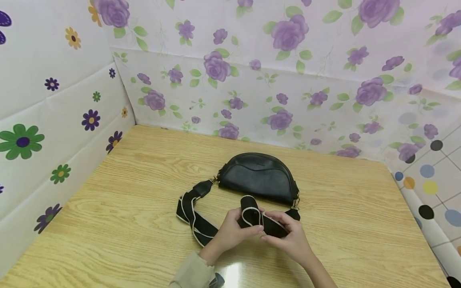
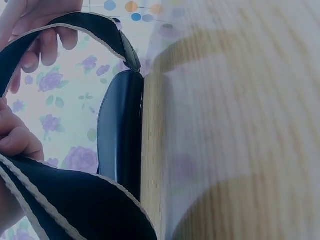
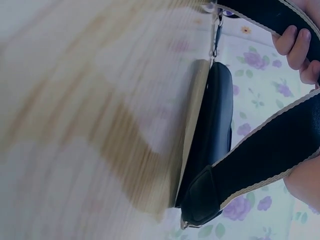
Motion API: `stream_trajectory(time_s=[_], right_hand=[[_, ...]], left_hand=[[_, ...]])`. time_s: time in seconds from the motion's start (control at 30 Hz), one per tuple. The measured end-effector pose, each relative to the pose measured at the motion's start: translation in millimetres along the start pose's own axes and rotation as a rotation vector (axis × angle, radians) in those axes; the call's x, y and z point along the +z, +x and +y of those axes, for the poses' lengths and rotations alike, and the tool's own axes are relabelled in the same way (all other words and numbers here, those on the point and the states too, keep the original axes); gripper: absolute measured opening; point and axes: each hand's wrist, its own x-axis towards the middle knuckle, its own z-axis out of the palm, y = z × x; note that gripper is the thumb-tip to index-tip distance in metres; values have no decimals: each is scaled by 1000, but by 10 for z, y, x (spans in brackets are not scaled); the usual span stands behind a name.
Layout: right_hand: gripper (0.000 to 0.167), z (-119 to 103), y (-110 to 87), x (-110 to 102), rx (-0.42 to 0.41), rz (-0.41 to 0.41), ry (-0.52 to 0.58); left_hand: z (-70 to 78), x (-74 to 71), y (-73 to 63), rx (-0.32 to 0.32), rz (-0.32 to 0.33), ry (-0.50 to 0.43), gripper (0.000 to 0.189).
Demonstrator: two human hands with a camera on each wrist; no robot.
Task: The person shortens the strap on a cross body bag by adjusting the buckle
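Note:
A black half-moon handbag [image 1: 257, 176] lies on the wooden table, its curved top toward the back wall. Its wide black strap [image 1: 205, 228] with cream edges is clipped to both ends of the bag and runs toward the person. Between thumb and fingers, the left hand [image 1: 232, 233] grips the strap where it folds into an upright loop. Close by on the right, the right hand [image 1: 288, 236] pinches the strap near that loop. In the right wrist view a black end tab [image 3: 200, 197] joins the strap to the bag; the left hand's fingers [image 3: 299, 47] curl over the strap.
The wooden table [image 1: 126, 208] reaches to a back wall covered in purple-rose cloth [image 1: 216, 68]. A flower-print cloth [image 1: 61, 132] borders the left side, and a dotted one [image 1: 435, 192] the right. The strap's left part lies twisted on the tabletop.

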Motion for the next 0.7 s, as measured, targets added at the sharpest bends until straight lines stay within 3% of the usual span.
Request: stream_trajectory(time_s=[0.3,0.7], right_hand=[[45,37,-26,-37,-40,-7,-52],[44,29,-26,-59,-51,-10,-43]], left_hand=[[-34,-20,-4,6,18,20,34],[-11,-22,1,-17,16,8,33]])
